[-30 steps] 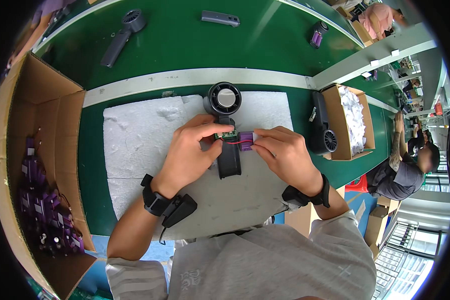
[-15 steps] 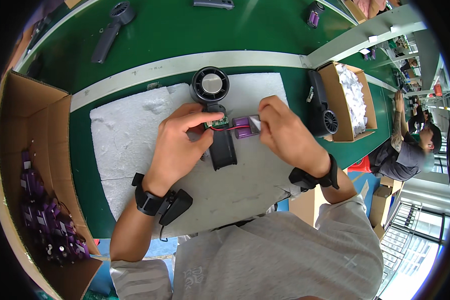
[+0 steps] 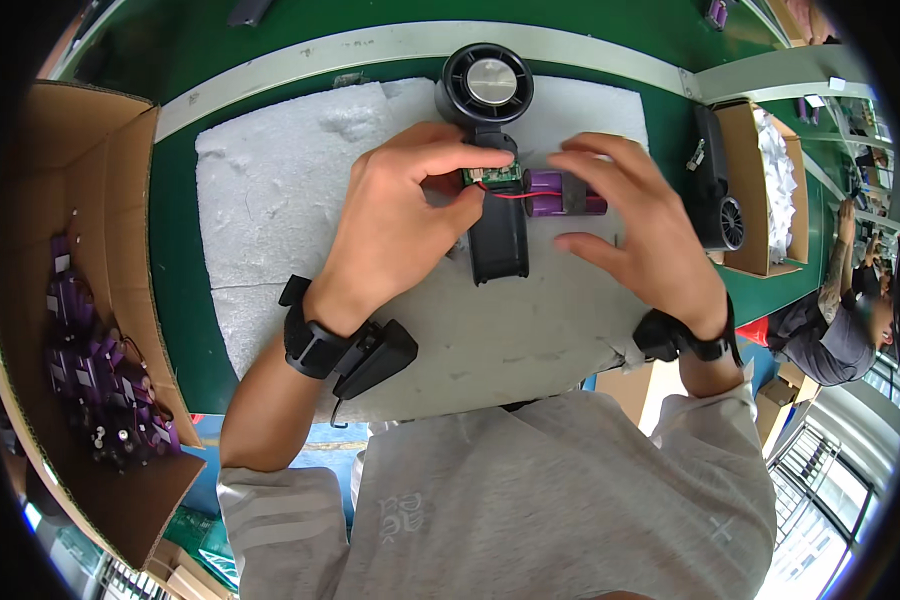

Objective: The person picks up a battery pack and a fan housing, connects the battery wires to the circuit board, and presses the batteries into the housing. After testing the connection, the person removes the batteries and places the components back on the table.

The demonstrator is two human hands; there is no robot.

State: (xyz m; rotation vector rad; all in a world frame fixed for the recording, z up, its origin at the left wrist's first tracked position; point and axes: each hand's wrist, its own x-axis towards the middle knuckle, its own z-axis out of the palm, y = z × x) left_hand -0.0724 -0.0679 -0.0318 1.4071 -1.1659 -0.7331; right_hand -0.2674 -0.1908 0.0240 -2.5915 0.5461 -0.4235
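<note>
A black handheld fan with a round head [image 3: 488,82] lies on the foam sheet, its opened handle [image 3: 499,245] pointing toward me. My left hand [image 3: 395,215] pinches the small green circuit board [image 3: 495,173] at the top of the handle between thumb and forefinger. Red and dark wires [image 3: 515,195] run from the board to a purple two-cell battery pack [image 3: 544,193], which lies right of the handle with a dark grey patch across it. Around the pack's right end, my right hand [image 3: 650,220] is open, fingers spread and slightly blurred, holding nothing.
A cardboard box [image 3: 120,230] with several purple battery packs stands at left. White foam sheet [image 3: 270,190] covers the bench before me. At right lie another dark fan [image 3: 712,170] and a box of white pieces [image 3: 740,190]. A co-worker [image 3: 830,335] sits farther right.
My right hand has let go of the pale piece at the battery pack and opened. A dark grey patch now shows on the pack. The whole view has shifted; my left hand keeps its pinch.
</note>
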